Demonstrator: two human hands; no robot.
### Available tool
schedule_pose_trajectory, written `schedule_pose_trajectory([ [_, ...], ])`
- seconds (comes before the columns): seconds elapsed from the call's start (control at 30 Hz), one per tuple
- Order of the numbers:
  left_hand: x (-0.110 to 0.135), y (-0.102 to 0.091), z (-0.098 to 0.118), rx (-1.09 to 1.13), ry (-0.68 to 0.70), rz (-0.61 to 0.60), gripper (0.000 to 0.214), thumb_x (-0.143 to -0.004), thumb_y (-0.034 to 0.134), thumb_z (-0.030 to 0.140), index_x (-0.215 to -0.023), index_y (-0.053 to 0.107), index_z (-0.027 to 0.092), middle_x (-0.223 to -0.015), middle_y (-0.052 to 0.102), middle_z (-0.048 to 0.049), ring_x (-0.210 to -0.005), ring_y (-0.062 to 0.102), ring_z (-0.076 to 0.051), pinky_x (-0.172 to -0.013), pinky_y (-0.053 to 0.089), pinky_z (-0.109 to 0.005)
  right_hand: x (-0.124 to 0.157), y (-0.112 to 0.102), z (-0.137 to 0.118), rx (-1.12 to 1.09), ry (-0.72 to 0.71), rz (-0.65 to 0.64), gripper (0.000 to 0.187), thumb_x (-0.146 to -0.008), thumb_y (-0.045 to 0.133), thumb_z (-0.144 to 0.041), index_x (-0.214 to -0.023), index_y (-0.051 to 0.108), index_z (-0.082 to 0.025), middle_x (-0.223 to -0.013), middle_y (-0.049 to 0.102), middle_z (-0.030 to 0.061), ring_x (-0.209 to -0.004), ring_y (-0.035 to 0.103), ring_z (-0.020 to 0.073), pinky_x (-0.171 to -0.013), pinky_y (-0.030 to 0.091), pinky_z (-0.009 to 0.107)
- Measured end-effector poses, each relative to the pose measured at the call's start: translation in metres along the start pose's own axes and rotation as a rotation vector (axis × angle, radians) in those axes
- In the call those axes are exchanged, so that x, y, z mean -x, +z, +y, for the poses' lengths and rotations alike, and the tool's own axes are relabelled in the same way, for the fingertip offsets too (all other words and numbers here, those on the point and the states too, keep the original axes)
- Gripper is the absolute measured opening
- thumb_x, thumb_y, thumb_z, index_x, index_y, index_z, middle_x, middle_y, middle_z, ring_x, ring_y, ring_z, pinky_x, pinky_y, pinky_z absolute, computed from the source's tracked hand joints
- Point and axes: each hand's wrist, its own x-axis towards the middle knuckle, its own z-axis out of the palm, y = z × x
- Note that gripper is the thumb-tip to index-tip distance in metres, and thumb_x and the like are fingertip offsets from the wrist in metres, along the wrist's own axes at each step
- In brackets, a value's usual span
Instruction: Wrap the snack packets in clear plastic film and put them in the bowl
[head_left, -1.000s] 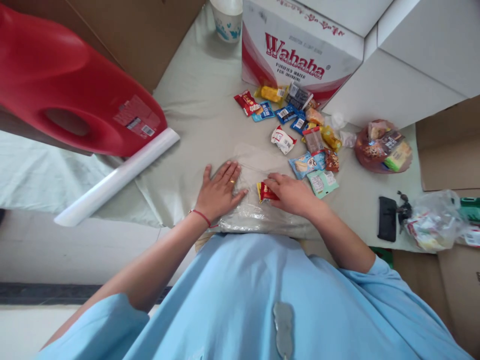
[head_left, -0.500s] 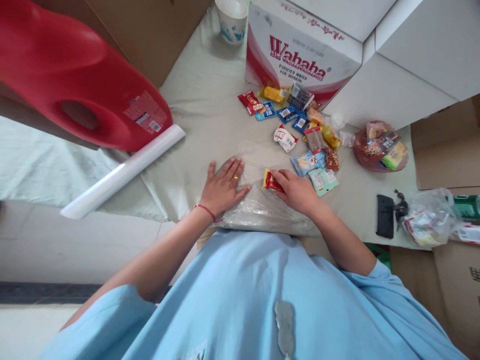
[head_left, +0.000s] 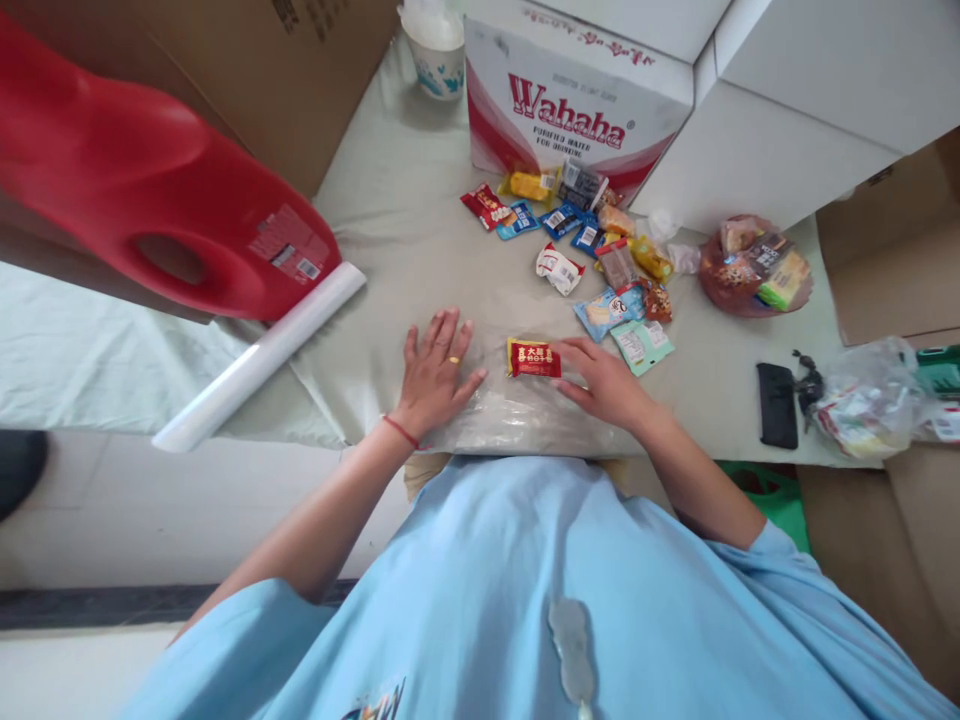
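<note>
A small red and yellow wrapped snack (head_left: pixel 534 359) lies flat on a sheet of clear plastic film (head_left: pixel 517 418) at the table's near edge. Just right of the snack is my right hand (head_left: pixel 604 383), its thumb and fingers apart and the fingertips at the packet's right end; whether they touch it I cannot tell. My left hand (head_left: pixel 435 375), with a ring and a red wrist cord, rests palm down with spread fingers on the left part of the film. Beyond my right hand lie a light blue snack packet (head_left: pixel 609 312) and a pale green packet (head_left: pixel 642 345).
More wrapped snacks (head_left: pixel 559 268) lie before a Wahaha carton (head_left: pixel 570 100). A pink bowl of snacks (head_left: pixel 720 285) stands right, above a black phone (head_left: pixel 777 405). Leftward are a white film roll (head_left: pixel 262 355) and a big red jug (head_left: pixel 225 200). A paper cup (head_left: pixel 436 70) stands behind.
My right hand has let go of the red and yellow snack, which now lies on the film, and has drawn slightly right. My left hand stays on the film. The camera view has shifted a little.
</note>
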Motion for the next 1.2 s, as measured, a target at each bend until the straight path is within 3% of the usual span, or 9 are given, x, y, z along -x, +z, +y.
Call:
schedule_pose_trajectory([
  [0.2,0.024,-0.017,-0.01,-0.039,0.117,0.056,0.041,-0.102,0.057,0.032,-0.141,0.067,0.04,-0.161,0.057,-0.0017,-0.161,0.035,-0.032,-0.132,0.002,-0.065,0.078,0.029,0.012,-0.045,-0.144,0.089,0.064,-0.097,0.073,-0.049,-0.153,0.055,-0.024,-0.146,0.061,0.0183,-0.128,0.057,0.0345,-0.106,0.054,0.055],
  [0.3,0.023,-0.019,-0.019,-0.043,0.01,-0.017,0.037,-0.103,0.052,0.032,-0.135,0.071,0.033,-0.151,0.067,-0.006,-0.156,0.043,-0.036,-0.129,0.008,-0.073,0.09,0.053,0.009,0.009,-0.111,0.117,0.038,-0.102,0.065,-0.032,-0.139,0.067,-0.022,-0.144,0.062,0.0182,-0.128,0.056,0.0333,-0.105,0.055,0.055],
  [0.43,0.02,-0.022,-0.034,-0.014,-0.044,-0.017,0.05,-0.095,0.054,0.021,-0.143,0.067,0.029,-0.168,0.048,-0.008,-0.162,0.029,-0.037,-0.128,0.024,-0.066,0.081,0.059,0.006,-0.04,-0.097,0.226,0.021,-0.103,0.058,-0.02,-0.112,0.077,-0.022,-0.135,0.067,0.0157,-0.119,0.059,0.0294,-0.097,0.058,0.049],
  [0.63,0.024,-0.031,-0.03,0.001,0.235,-0.149,0.076,-0.077,0.064,0.013,-0.149,0.062,0.04,-0.18,0.024,0.0036,-0.168,0.004,-0.038,-0.133,0.005,-0.065,0.061,0.035,0.013,-0.238,-0.092,0.33,0.02,-0.104,0.058,-0.026,-0.112,0.075,-0.025,-0.132,0.066,0.0136,-0.11,0.064,0.0244,-0.093,0.059,0.045],
  [0.77,0.014,-0.026,-0.022,0.058,0.246,-0.236,0.051,-0.084,0.07,0.036,-0.134,0.074,0.033,-0.176,0.034,-0.0024,-0.167,-0.001,-0.043,-0.13,0.0,-0.071,0.043,0.018,0.023,-0.325,-0.061,0.327,0.019,-0.105,0.059,-0.032,-0.112,0.075,-0.025,-0.129,0.066,0.0124,-0.111,0.067,0.0217,-0.096,0.058,0.041],
  [0.87,0.001,-0.022,-0.024,0.097,0.174,-0.301,0.032,-0.088,0.063,0.035,-0.113,0.082,0.033,-0.163,0.055,-0.0029,-0.167,0.013,-0.04,-0.129,0.002,-0.072,0.026,0.007,0.034,-0.352,0.026,0.276,0.024,-0.103,0.059,-0.038,-0.108,0.077,-0.023,-0.119,0.069,0.0113,-0.107,0.068,0.0218,-0.092,0.057,0.038],
  [1.0,-0.008,-0.026,-0.032,0.219,0.138,-0.392,0.048,-0.08,0.052,0.022,-0.117,0.079,0.035,-0.15,0.067,-0.002,-0.157,0.041,-0.031,-0.131,0.016,-0.066,0.008,0.002,0.049,-0.398,0.189,0.209,0.031,-0.099,0.059,-0.043,-0.103,0.079,-0.02,-0.102,0.071,0.0097,-0.09,0.066,0.0212,-0.076,0.054,0.032],
  [1.13,-0.003,-0.033,-0.03,0.252,0.148,-0.399,0.08,-0.068,0.053,0.021,-0.147,0.063,0.032,-0.162,0.056,-0.0043,-0.163,0.029,-0.033,-0.131,0.015,-0.067,-0.003,0.002,0.056,-0.492,0.311,0.181,0.036,-0.094,0.06,-0.048,-0.099,0.078,-0.017,-0.085,0.07,0.0051,-0.079,0.061,0.0183,-0.071,0.047,0.028],
  [1.2,-0.001,-0.032,-0.025,0.217,0.134,-0.368,0.071,-0.075,0.057,0.026,-0.145,0.065,0.031,-0.161,0.058,-0.0058,-0.164,0.026,-0.036,-0.13,0.014,-0.068,-0.007,0.001,0.056,-0.551,0.342,0.149,0.039,-0.091,0.061,-0.051,-0.098,0.077,-0.017,-0.078,0.067,0.0029,-0.073,0.057,0.0165,-0.066,0.043,0.027],
])
